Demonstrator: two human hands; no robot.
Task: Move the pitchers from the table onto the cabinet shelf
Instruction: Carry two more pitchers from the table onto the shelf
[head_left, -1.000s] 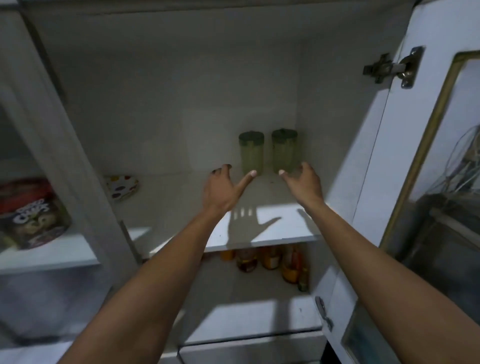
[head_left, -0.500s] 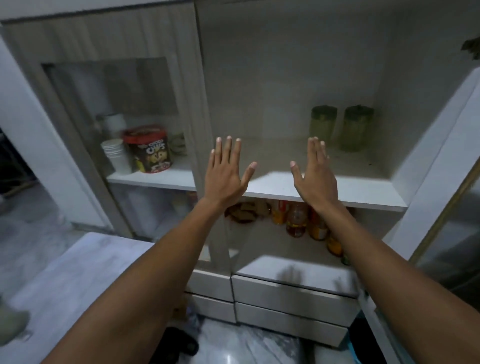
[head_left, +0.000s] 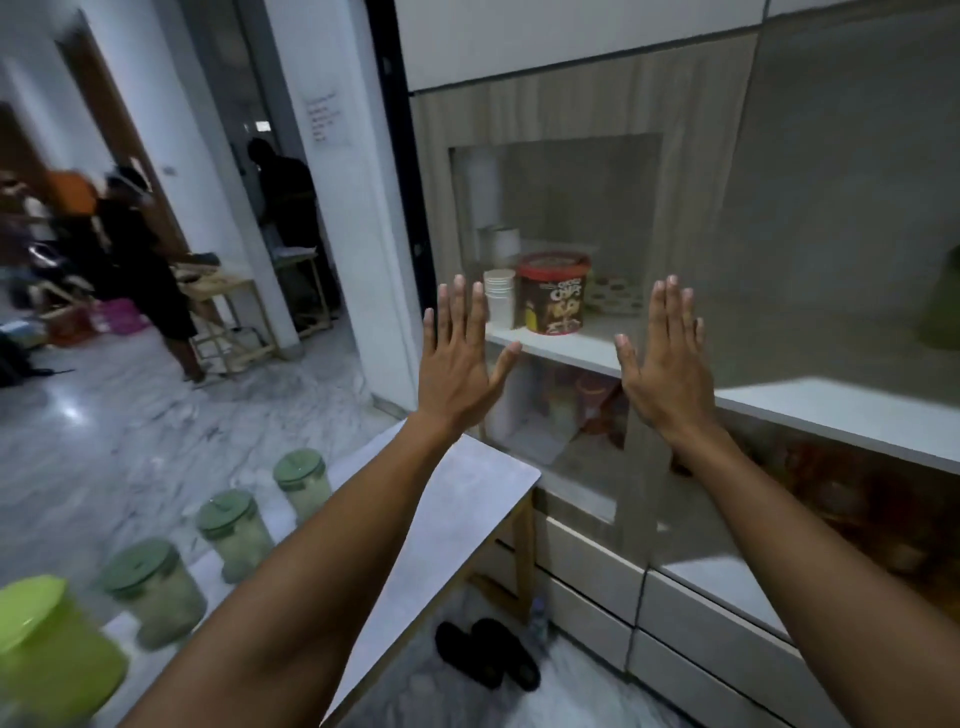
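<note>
Only the red-lidded tub on the cabinet shelf, at about 12 o'clock, bears readable print, "CHIPS" in large letters, while the writing on the paper notice on the white pillar at 11 o'clock is too blurred to read.

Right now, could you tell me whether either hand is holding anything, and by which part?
Nothing is held: the left hand and right hand are both open and empty.

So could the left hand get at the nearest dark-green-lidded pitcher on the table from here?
Probably yes: the left hand is open and empty, and nothing stands between it and the pitcher on the table; it must drop down and back.
</note>
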